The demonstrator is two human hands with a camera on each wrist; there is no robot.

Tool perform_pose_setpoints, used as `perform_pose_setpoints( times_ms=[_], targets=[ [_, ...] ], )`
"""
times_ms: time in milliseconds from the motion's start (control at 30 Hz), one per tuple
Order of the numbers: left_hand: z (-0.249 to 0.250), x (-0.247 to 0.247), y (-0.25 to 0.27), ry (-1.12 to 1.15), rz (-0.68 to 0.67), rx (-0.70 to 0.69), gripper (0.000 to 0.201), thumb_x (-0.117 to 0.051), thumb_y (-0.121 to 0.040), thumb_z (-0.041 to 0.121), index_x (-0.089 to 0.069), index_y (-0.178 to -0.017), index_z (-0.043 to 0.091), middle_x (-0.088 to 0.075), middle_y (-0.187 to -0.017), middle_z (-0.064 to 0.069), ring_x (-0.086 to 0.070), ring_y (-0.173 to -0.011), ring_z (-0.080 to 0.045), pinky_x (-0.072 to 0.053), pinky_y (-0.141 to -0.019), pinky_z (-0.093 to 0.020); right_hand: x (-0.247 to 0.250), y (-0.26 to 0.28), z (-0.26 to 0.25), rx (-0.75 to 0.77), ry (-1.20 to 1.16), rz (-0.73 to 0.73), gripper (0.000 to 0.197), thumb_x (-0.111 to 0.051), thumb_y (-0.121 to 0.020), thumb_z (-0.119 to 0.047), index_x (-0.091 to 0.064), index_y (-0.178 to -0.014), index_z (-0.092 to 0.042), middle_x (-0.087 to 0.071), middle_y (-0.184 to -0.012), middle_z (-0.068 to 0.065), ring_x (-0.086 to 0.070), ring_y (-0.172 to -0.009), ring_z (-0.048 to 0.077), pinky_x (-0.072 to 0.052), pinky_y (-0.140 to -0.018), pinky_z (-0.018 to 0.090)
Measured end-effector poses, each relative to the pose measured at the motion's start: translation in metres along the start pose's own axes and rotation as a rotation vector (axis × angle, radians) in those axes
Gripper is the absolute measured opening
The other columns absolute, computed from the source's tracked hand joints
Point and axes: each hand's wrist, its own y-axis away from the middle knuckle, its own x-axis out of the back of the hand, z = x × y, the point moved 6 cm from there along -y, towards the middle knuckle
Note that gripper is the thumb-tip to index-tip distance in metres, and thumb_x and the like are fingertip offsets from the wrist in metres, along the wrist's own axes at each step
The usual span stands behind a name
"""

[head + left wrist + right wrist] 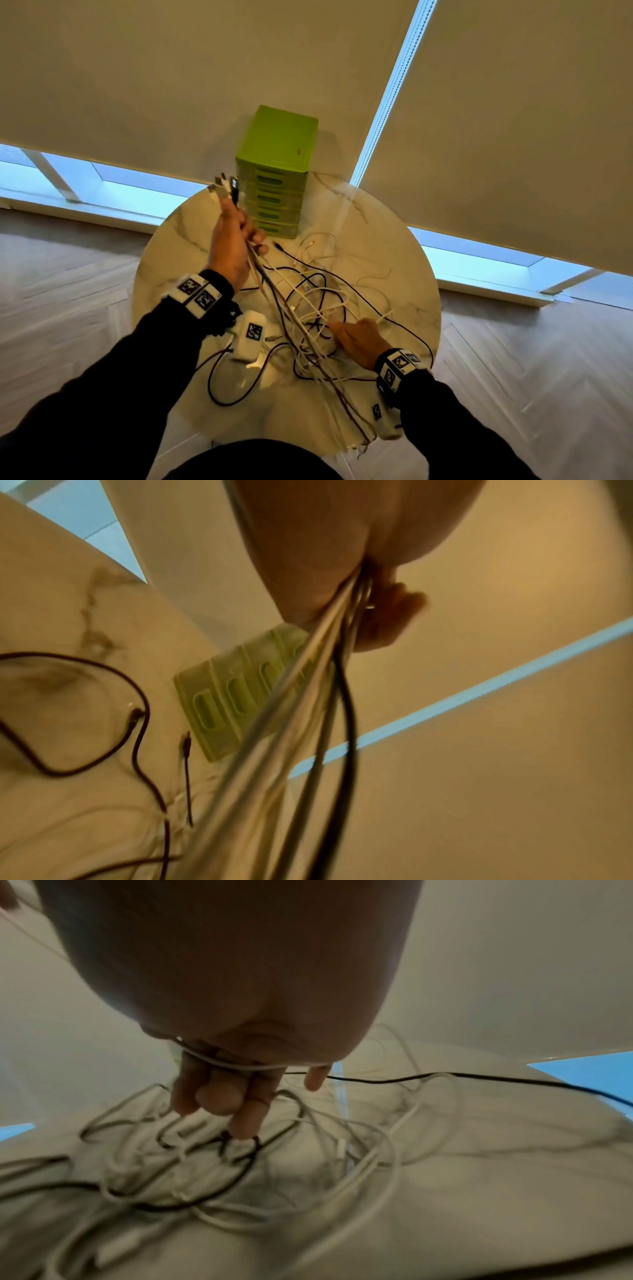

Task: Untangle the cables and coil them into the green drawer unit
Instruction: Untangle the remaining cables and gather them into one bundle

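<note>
Up front of the drawers (pixel 278 171), left hand (pixel 234 240) fisted round plug ends, lifting to draw cables (pixel 308 308) taut; nearer, right hand (pixel 359 337) fingering the tangle, grip unclear.

head view looking down, wrist views close, sharing cables (pixel 308 308)
</note>
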Motion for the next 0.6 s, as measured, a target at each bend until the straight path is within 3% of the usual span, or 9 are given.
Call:
perform_pose_setpoints(
  times_ms=[67, 100, 167, 233, 333, 467, 600],
  targets=[
    [0.012, 0.004, -0.006, -0.018, 0.001, -0.018, 0.047, -0.026, -0.104, 0.058, -0.039, -0.076, 0.023, -0.029, -0.056, 0.010, -0.029, -0.047, -0.006, -0.027, -0.042, -0.021, 0.001, 0.002, 0.013, -0.040, 0.107, -0.034, 0.049, -0.020, -0.107, -0.043, -0.065, -0.106, -0.022, -0.067, -0.087, 0.001, -0.063, -0.083, 0.025, -0.041, -0.096, 0.039],
    [0.013, 0.005, -0.007, -0.068, -0.015, -0.031, 0.047, -0.027, -0.105, 0.056, -0.043, -0.079, 0.020, -0.029, -0.057, 0.010, -0.028, -0.048, -0.006, -0.024, -0.043, -0.020, 0.008, -0.001, 0.016, -0.063, 0.145, 0.016, 0.056, -0.017, -0.105, -0.049, -0.064, -0.109, -0.019, -0.069, -0.089, 0.005, -0.065, -0.085, 0.029, -0.044, -0.091, 0.038],
    [0.005, 0.003, -0.003, -0.229, -0.073, -0.037, 0.043, -0.030, -0.107, 0.048, -0.053, -0.098, 0.014, -0.030, -0.062, 0.009, -0.030, -0.053, -0.007, -0.025, -0.045, -0.020, 0.032, -0.008, 0.015, -0.129, 0.144, 0.192, 0.053, -0.022, -0.106, -0.050, -0.065, -0.104, -0.019, -0.071, -0.088, 0.011, -0.066, -0.086, 0.035, -0.047, -0.083, 0.039],
    [-0.015, -0.004, 0.006, -0.348, -0.146, 0.010, 0.027, -0.032, -0.109, 0.041, -0.052, -0.102, 0.023, -0.033, -0.065, 0.008, -0.031, -0.056, -0.007, -0.027, -0.048, -0.019, 0.061, -0.017, 0.005, -0.186, -0.022, 0.363, 0.045, -0.031, -0.106, -0.050, -0.059, -0.087, -0.020, -0.069, -0.086, 0.016, -0.064, -0.083, 0.038, -0.044, -0.072, 0.039],
    [-0.045, -0.015, 0.017, -0.460, -0.198, 0.109, 0.031, -0.033, -0.109, 0.037, -0.043, -0.085, 0.020, -0.038, -0.067, 0.005, -0.032, -0.057, -0.009, -0.027, -0.049, -0.020, 0.093, -0.027, -0.031, -0.123, -0.294, 0.518, 0.044, -0.032, -0.105, -0.051, -0.052, -0.084, -0.019, -0.065, -0.080, 0.012, -0.059, -0.076, 0.033, -0.042, -0.067, 0.038],
    [-0.071, -0.019, 0.020, -0.459, -0.151, 0.259, 0.044, -0.033, -0.108, 0.044, -0.053, -0.081, 0.016, -0.045, -0.065, 0.004, -0.035, -0.055, -0.009, -0.028, -0.052, -0.024, 0.102, -0.026, -0.088, 0.081, -0.466, 0.559, 0.037, -0.032, -0.108, -0.044, -0.050, -0.086, -0.020, -0.056, -0.069, -0.002, -0.049, -0.062, 0.014, -0.044, -0.064, 0.040],
    [-0.072, -0.023, 0.015, -0.267, -0.087, 0.348, 0.045, -0.036, -0.107, 0.045, -0.059, -0.086, 0.013, -0.050, -0.064, 0.003, -0.041, -0.057, -0.009, -0.031, -0.055, -0.026, 0.084, -0.027, -0.114, 0.193, -0.406, 0.435, 0.039, -0.028, -0.108, -0.044, -0.059, -0.122, -0.023, -0.071, -0.098, -0.003, -0.064, -0.085, 0.013, -0.048, -0.075, 0.030]
  ],
)
